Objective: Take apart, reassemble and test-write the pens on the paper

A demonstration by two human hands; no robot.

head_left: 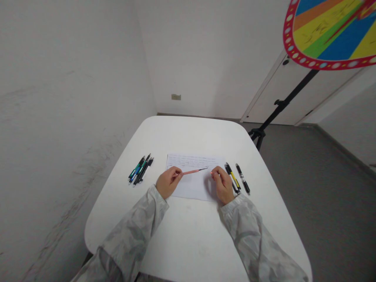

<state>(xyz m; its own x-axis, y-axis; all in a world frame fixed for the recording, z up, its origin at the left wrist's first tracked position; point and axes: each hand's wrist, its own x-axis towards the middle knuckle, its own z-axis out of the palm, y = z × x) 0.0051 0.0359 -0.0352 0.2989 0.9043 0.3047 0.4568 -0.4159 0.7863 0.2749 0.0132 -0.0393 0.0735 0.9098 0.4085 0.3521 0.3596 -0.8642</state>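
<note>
My left hand (169, 181) pinches a slim pink pen (190, 172) by one end, above the paper. A thin dark tip, like a bare refill, sticks out of the pen toward the right. My right hand (222, 185) is closed a short way from that tip, fingers pinched together. A small pinkish bit shows at its fingertips, too small to name. Under both hands lies a white sheet of paper (190, 190) with lines of handwriting across its upper part.
Several dark pens (141, 171) lie in a bunch on the left of the white table (188, 235). To the right are a yellow-and-black pen (234, 177) and a black pen (243, 179). A colourful wheel (331, 35) stands on a black tripod (282, 105) beyond the table.
</note>
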